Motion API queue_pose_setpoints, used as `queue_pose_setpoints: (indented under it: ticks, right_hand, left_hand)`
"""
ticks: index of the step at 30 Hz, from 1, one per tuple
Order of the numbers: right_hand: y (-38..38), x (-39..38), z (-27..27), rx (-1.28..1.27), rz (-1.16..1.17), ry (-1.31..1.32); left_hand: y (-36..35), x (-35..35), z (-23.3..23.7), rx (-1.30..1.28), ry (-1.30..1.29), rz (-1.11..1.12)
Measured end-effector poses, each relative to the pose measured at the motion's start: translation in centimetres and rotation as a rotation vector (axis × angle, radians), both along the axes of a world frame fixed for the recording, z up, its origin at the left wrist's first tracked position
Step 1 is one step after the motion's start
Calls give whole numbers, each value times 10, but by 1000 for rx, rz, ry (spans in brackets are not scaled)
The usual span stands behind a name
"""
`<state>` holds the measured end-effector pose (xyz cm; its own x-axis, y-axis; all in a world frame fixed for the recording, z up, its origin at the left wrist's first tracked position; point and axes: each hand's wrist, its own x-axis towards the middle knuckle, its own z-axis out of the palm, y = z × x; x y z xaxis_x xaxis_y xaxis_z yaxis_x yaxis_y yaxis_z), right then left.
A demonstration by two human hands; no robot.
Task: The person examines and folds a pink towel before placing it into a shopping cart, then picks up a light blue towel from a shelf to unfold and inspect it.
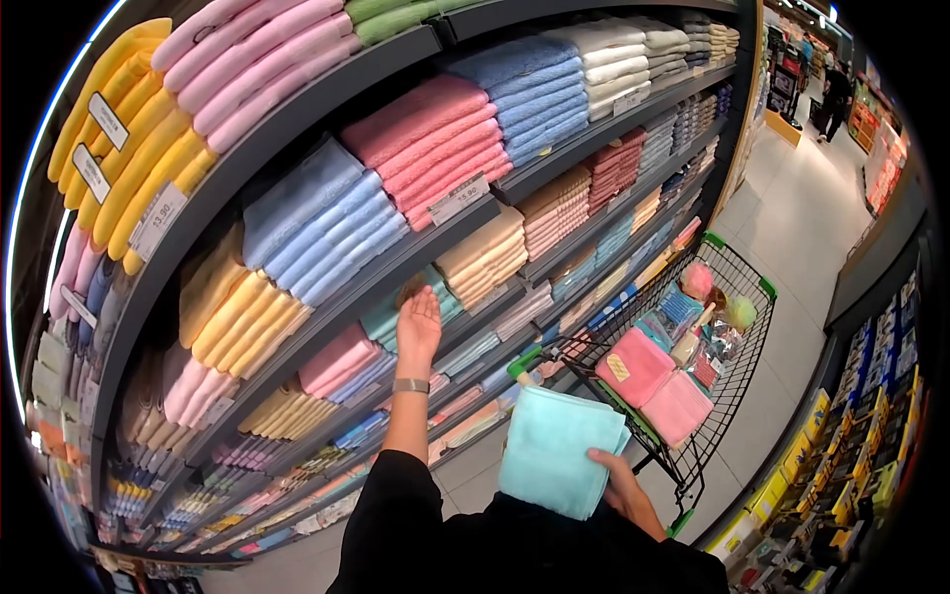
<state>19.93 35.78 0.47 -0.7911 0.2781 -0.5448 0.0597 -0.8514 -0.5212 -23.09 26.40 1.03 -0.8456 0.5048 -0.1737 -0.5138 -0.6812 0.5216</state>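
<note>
My right hand (621,487) grips a folded light turquoise towel (554,450) close to my chest, above the handle of the shopping cart (737,376). My left hand (418,324) is stretched out to the shelf with fingers straight, resting against a stack of teal towels (381,319) on a middle shelf. It holds nothing. A bracelet circles that wrist, and a black sleeve covers my forearm.
Long shelves (297,109) hold stacks of folded towels in yellow, pink, blue, beige and grey, with price tags on the edges. The cart carries two pink towels (653,386) and small items. Another person (836,94) stands far down the tiled aisle. More shelving lines the right.
</note>
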Motion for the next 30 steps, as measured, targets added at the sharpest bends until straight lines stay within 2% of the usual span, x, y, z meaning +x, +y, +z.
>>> queue_pose_setpoints:
  ticks: [4, 7, 11, 13, 15, 19, 21, 24, 30]
  right_hand:
    - [-4, 0, 3, 6, 6, -15]
    - [-7, 1, 0, 18, 9, -31]
    - [-6, 1, -3, 8, 1, -41]
    - [-7, 1, -4, -4, 0, -5]
    - [-7, 2, -2, -6, -1, -1]
    - [-8, -1, -1, -32, 47, -43]
    - [-12, -8, 16, 16, 82, -12]
    - [-21, -19, 10, 99, 166, 36]
    - [-44, -40, 2, 156, 288, 59]
  left_hand:
    - [10, 2, 23, 98, -41, 105]
    - [11, -5, 15, -100, -47, -63]
    - [-6, 12, -1, -263, 159, -313]
    - [-19, 34, -5, -427, 274, -360]
    - [-33, 75, -19, -463, 262, -397]
    - [-61, 180, -58, -537, 198, -632]
    - [-64, 235, -41, -624, 211, -477]
    - [-85, 246, -49, -534, 7, -466]
    - [-121, 237, -37, -748, 477, -350]
